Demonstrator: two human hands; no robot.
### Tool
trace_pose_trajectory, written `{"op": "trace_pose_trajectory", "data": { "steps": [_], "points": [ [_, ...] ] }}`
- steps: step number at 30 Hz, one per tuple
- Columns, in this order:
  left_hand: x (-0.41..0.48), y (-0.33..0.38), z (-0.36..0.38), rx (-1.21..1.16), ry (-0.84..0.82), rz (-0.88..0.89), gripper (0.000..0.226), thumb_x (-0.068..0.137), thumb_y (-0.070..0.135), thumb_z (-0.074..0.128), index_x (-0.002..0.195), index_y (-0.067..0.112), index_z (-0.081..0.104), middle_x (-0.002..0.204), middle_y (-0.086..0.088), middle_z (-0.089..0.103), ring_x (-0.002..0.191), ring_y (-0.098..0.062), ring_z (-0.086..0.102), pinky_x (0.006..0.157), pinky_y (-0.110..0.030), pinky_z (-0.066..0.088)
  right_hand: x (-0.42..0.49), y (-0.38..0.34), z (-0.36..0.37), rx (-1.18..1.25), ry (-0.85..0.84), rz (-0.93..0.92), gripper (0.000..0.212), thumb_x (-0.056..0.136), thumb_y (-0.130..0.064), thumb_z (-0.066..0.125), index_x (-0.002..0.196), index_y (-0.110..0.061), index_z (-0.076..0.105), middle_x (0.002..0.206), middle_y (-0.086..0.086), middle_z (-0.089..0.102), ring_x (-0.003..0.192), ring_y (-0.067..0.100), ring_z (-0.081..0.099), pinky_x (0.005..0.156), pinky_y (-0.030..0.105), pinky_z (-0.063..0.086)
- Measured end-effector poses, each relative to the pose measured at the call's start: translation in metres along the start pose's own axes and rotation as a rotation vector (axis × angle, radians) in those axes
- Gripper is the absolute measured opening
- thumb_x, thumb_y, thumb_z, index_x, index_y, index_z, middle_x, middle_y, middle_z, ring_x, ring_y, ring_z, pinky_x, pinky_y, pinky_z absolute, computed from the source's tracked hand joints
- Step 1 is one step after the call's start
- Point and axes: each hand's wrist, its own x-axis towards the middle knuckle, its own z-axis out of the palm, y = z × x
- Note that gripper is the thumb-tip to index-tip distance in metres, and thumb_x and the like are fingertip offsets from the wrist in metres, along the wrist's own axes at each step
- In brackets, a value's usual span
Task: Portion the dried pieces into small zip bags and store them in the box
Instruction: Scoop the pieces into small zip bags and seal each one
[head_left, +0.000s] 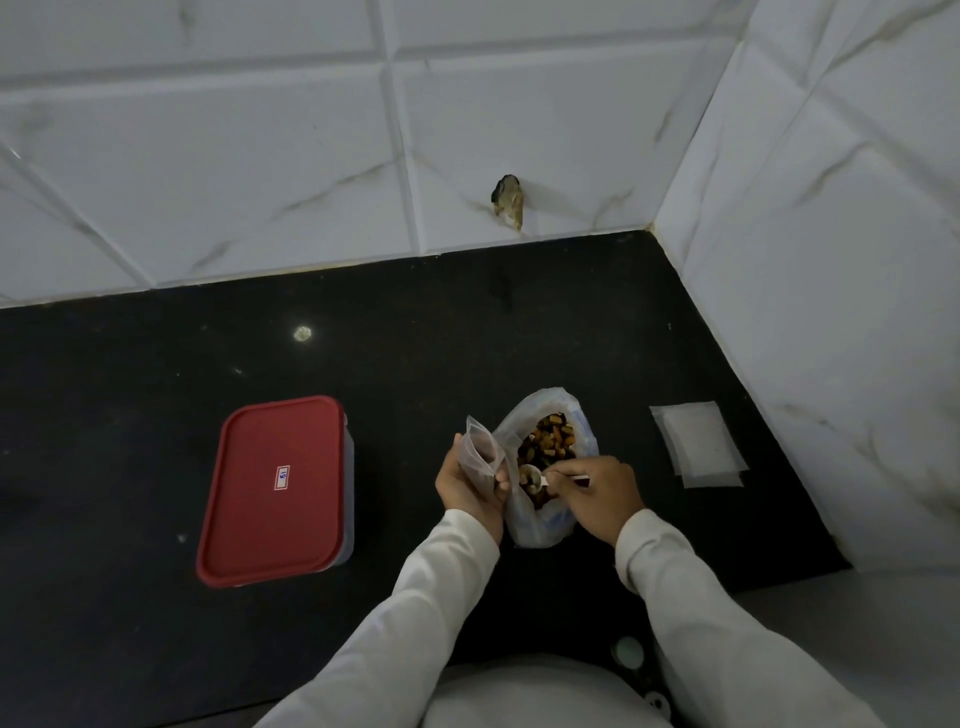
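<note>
On my feed both hands are busy, close together low centre. Left hand (470, 480) grips a small zip bag (480, 447), fingers curled round its side. The bag stands upright with its mouth up, and something dark shows through its lower part. Right hand (597, 493) pinches the handle of a small white spoon (531, 474) between thumb and fingertips. The spoon's bowl points toward the left hand and sits inside the big plastic bag (545, 519). That big bag stands open between the two hands, touching both, and the dried pieces (548, 441), brown and orange, fill it just beyond the right hand's fingers. A few pieces lie in the spoon bowl. The small zip bag is just beside the big bag's rim; I cannot tell if they touch. The box (349, 467) sits well to the left of the left hand with its red lid (275, 488) on, a small white label at the lid's middle. A stack of empty zip bags (696, 444) lies flat to the right of the right hand, apart from it. Everything rests on a black counter (156, 364). White sleeves (441, 582) cover both forearms to the wrist. A tiled wall (260, 156) stands beyond the hands and wraps round past the right hand.
</note>
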Motion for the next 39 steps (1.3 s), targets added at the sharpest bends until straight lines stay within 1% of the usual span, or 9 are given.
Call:
{"op": "trace_pose_trajectory", "data": {
  "steps": [12, 16, 20, 23, 25, 28, 32, 36, 39],
  "points": [
    [-0.005, 0.011, -0.008, 0.072, -0.041, 0.006, 0.033, 0.092, 0.043, 0.057, 0.09, 0.012, 0.07, 0.074, -0.006, 0.064, 0.056, -0.016, 0.058, 0.054, -0.027, 0.045, -0.008, 0.0, -0.017, 0.389, 0.009, 0.297, 0.013, 0.088, -0.02, 0.068, 0.096, -0.025, 0.076, 0.085, -0.009, 0.075, 0.095, 0.008, 0.065, 0.094, 0.034, 0.051],
    [-0.007, 0.016, -0.01, 0.065, -0.033, -0.032, 0.037, 0.093, 0.045, 0.056, 0.099, 0.012, 0.072, 0.079, -0.007, 0.07, 0.059, -0.017, 0.063, 0.057, -0.028, 0.048, -0.017, -0.011, -0.027, 0.46, 0.087, 0.277, 0.012, 0.089, -0.019, 0.066, 0.091, -0.026, 0.076, 0.086, -0.004, 0.074, 0.086, 0.012, 0.062, 0.083, 0.032, 0.049],
    [-0.009, 0.017, -0.01, 0.079, -0.041, -0.031, 0.038, 0.092, 0.046, 0.056, 0.097, 0.012, 0.071, 0.079, -0.006, 0.069, 0.059, -0.018, 0.063, 0.055, -0.027, 0.047, -0.027, -0.04, -0.035, 0.557, 0.132, 0.2, 0.014, 0.089, -0.015, 0.065, 0.098, -0.019, 0.075, 0.084, -0.002, 0.074, 0.082, 0.01, 0.064, 0.076, 0.027, 0.049],
    [-0.012, 0.016, -0.007, 0.1, -0.017, -0.04, 0.038, 0.093, 0.045, 0.055, 0.094, 0.012, 0.073, 0.08, -0.007, 0.073, 0.065, -0.019, 0.066, 0.055, -0.026, 0.049, -0.032, -0.062, -0.034, 0.571, 0.128, 0.119, 0.013, 0.09, -0.015, 0.065, 0.097, -0.019, 0.075, 0.071, -0.009, 0.071, 0.071, 0.0, 0.062, 0.07, 0.021, 0.047],
    [-0.013, 0.016, -0.006, 0.105, -0.018, -0.046, 0.038, 0.093, 0.045, 0.055, 0.092, 0.012, 0.075, 0.084, -0.007, 0.074, 0.072, -0.02, 0.067, 0.058, -0.027, 0.05, -0.033, -0.073, -0.031, 0.534, 0.133, 0.073, 0.012, 0.09, -0.016, 0.065, 0.096, -0.021, 0.075, 0.07, -0.012, 0.07, 0.067, -0.004, 0.062, 0.068, 0.018, 0.046],
    [-0.015, 0.016, -0.006, 0.103, -0.04, -0.05, 0.041, 0.093, 0.047, 0.055, 0.095, 0.012, 0.076, 0.087, -0.008, 0.074, 0.07, -0.019, 0.067, 0.055, -0.026, 0.051, -0.032, -0.083, -0.027, 0.41, 0.136, 0.007, 0.012, 0.09, -0.021, 0.066, 0.094, -0.027, 0.074, 0.083, -0.013, 0.073, 0.083, -0.005, 0.065, 0.075, 0.014, 0.047],
    [-0.017, 0.017, -0.007, 0.085, -0.072, -0.051, 0.044, 0.093, 0.048, 0.055, 0.101, 0.009, 0.074, 0.088, -0.009, 0.073, 0.068, -0.019, 0.067, 0.048, -0.024, 0.051, -0.03, -0.081, -0.021, 0.16, 0.194, -0.117, 0.011, 0.09, -0.025, 0.066, 0.097, -0.024, 0.075, 0.087, -0.016, 0.072, 0.089, -0.012, 0.061, 0.073, 0.001, 0.042],
    [-0.019, 0.018, -0.006, 0.09, -0.087, -0.051, 0.045, 0.093, 0.047, 0.055, 0.097, 0.007, 0.074, 0.089, -0.011, 0.074, 0.07, -0.02, 0.064, 0.047, -0.023, 0.05, -0.029, -0.076, -0.009, -0.029, 0.26, -0.228, 0.013, 0.09, -0.024, 0.066, 0.1, -0.02, 0.073, 0.093, -0.011, 0.071, 0.088, -0.002, 0.065, 0.083, 0.018, 0.053],
    [-0.02, 0.017, -0.005, 0.085, -0.073, -0.037, 0.042, 0.093, 0.045, 0.056, 0.091, 0.009, 0.076, 0.086, -0.01, 0.074, 0.071, -0.021, 0.062, 0.049, -0.023, 0.05, -0.029, -0.073, -0.007, -0.124, 0.233, -0.183, 0.019, 0.092, -0.023, 0.064, 0.107, -0.014, 0.07, 0.101, 0.0, 0.07, 0.093, 0.007, 0.064, 0.089, 0.025, 0.05]
  ]
}}
